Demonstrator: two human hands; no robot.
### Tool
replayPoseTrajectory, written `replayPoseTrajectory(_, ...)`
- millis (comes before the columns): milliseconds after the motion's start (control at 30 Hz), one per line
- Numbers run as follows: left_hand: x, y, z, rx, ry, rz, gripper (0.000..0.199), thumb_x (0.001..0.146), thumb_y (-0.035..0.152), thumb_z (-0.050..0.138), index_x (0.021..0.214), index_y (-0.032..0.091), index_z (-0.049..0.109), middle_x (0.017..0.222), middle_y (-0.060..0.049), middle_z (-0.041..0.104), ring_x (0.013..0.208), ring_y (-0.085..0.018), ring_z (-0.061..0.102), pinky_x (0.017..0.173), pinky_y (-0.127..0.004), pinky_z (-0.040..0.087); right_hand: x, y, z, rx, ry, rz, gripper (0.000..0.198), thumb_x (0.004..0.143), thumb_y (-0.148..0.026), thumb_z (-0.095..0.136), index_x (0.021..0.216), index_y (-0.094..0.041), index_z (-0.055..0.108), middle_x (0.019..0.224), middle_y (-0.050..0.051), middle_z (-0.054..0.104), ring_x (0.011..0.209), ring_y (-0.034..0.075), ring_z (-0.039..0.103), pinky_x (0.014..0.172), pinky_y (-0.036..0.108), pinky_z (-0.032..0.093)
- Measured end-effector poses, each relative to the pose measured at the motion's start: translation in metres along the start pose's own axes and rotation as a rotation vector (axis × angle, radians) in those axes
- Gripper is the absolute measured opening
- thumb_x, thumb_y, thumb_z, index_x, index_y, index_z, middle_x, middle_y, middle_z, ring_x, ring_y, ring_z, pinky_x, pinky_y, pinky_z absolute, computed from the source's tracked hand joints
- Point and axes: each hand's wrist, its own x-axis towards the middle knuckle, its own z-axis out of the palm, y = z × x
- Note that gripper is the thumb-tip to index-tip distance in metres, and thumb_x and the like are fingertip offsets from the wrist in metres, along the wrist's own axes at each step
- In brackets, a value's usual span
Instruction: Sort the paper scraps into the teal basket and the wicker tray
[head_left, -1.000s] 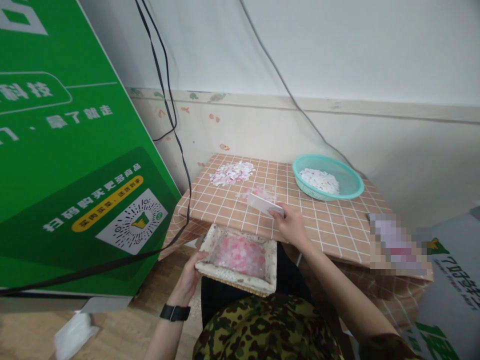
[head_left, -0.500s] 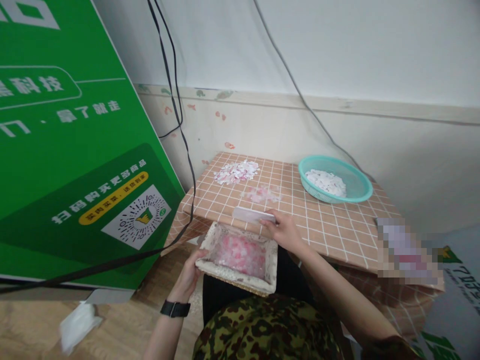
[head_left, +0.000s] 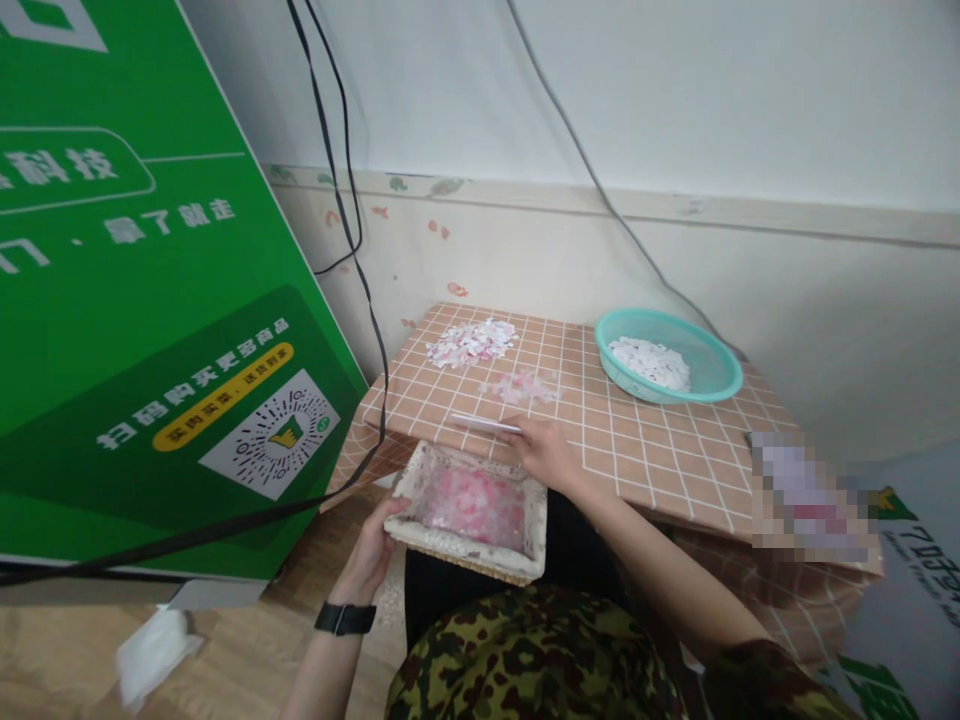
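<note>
Tablecloth (head_left: pixel 645 455) near wall (head_left: pixel 525 255) bears 2 heaps (head_left: pixel 472 343); left hand (head_left: pixel 370 550) clamps basket (head_left: pixel 466 551), right hand (head_left: pixel 549 454) pinches card (head_left: pixel 482 423).

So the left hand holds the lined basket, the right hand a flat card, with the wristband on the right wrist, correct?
No, the head view shows the black wristband on the left wrist; the left hand holds the lined basket, the right hand a flat card.
</note>
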Motion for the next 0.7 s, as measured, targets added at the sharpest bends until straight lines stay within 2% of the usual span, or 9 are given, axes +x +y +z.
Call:
replayPoseTrajectory(100,0.001,-0.002,-0.001,-0.002,-0.011,-0.003,0.018,0.064,0.024,0.066,0.078,0.013,0.070,0.066,0.000,0.071,0.059,-0.015,0.060,0.058,-0.026,0.044,-0.019,-0.006,-0.008,0.146,-0.054,-0.039,0.019,0.086,-0.025,0.048,0.096,-0.024,0.064,0.086,0.002,0.069,0.075,0.016,0.062,0.068,0.027,0.045)
replayPoseTrajectory(167,0.001,-0.003,-0.001,-0.001,-0.015,-0.016,0.018,0.064,0.024,0.066,0.077,0.013,0.070,0.064,0.000,0.070,0.058,-0.015,0.060,0.057,-0.026,0.044,-0.028,-0.003,-0.017,0.193,-0.035,-0.018,0.018,0.086,-0.028,0.050,0.093,-0.023,0.065,0.085,0.002,0.068,0.074,0.015,0.062,0.066,0.026,0.045)
replayPoseTrajectory(233,0.000,-0.004,-0.003,0.005,-0.003,-0.028,0.017,0.063,0.025,0.066,0.074,0.013,0.070,0.060,0.000,0.069,0.056,-0.015,0.060,0.056,-0.026,0.043,-0.031,0.011,-0.031,0.140,0.080,0.063,0.019,0.085,-0.032,0.051,0.093,-0.021,0.064,0.083,0.003,0.068,0.073,0.016,0.062,0.064,0.027,0.045)
replayPoseTrajectory(333,0.000,-0.007,-0.004,0.008,0.004,-0.047,0.014,0.064,0.026,0.066,0.070,0.013,0.069,0.058,0.000,0.068,0.053,-0.015,0.059,0.054,-0.026,0.043,-0.025,0.045,-0.058,-0.068,0.352,0.198,0.026,0.085,-0.035,0.048,0.096,-0.019,0.064,0.078,0.005,0.068,0.066,0.018,0.060,0.061,0.029,0.042)
replayPoseTrajectory(433,0.000,-0.013,-0.004,0.001,-0.020,-0.076,0.015,0.064,0.026,0.065,0.072,0.013,0.068,0.061,-0.001,0.069,0.055,-0.016,0.060,0.055,-0.027,0.044,-0.006,0.082,-0.081,-0.192,0.482,0.251,0.029,0.084,-0.037,0.048,0.095,-0.017,0.067,0.078,0.006,0.068,0.067,0.021,0.059,0.061,0.031,0.041)
replayPoseTrajectory(567,0.000,-0.028,0.001,-0.037,-0.026,-0.130,0.016,0.063,0.026,0.064,0.073,0.014,0.067,0.062,-0.001,0.068,0.055,-0.017,0.059,0.053,-0.029,0.044,0.022,0.110,-0.090,-0.210,0.411,0.253,0.030,0.081,-0.034,0.050,0.095,-0.017,0.069,0.077,0.006,0.070,0.067,0.021,0.060,0.062,0.031,0.041)
replayPoseTrajectory(700,-0.003,-0.043,0.005,-0.041,-0.007,-0.138,0.015,0.062,0.028,0.064,0.070,0.015,0.065,0.060,0.000,0.066,0.054,-0.017,0.059,0.054,-0.029,0.044,0.026,0.113,-0.084,-0.241,0.324,0.208,0.029,0.082,-0.033,0.048,0.092,-0.016,0.070,0.071,0.005,0.069,0.062,0.019,0.058,0.058,0.029,0.039)
